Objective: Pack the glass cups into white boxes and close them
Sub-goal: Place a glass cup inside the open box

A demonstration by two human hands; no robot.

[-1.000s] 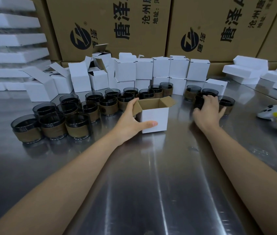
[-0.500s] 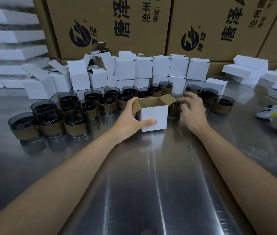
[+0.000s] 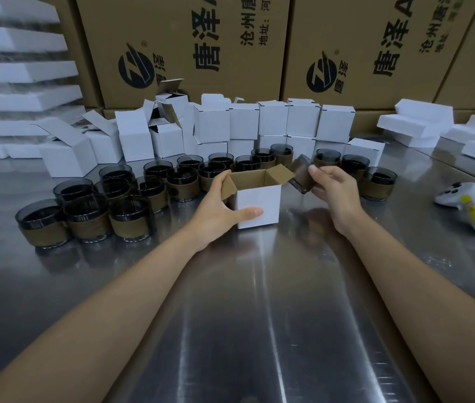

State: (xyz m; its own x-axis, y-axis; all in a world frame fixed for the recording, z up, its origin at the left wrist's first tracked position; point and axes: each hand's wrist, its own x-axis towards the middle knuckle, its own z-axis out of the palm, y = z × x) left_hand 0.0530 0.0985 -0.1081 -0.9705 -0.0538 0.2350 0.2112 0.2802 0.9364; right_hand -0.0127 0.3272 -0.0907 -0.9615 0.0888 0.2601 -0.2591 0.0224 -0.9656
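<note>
An open white box (image 3: 258,203) with brown inner flaps stands on the steel table in the middle. My left hand (image 3: 220,209) grips its left side, thumb across the front face. My right hand (image 3: 333,191) holds a dark glass cup (image 3: 301,174) tilted just to the right of the box's open top, above its right flap. Several more dark glass cups with brown bands (image 3: 88,212) stand in rows to the left and behind, and three (image 3: 379,183) stand to the right.
Closed and open white boxes (image 3: 271,122) are stacked behind the cups, in front of big brown cartons (image 3: 184,50). White foam pieces (image 3: 418,126) lie at the back right and in stacks at left. A white controller (image 3: 467,206) lies on the table (image 3: 245,315) at right.
My right hand took a cup from the right group, lifted it, and brought it tilted to the box's open top. The left hand kept its hold on the box.
</note>
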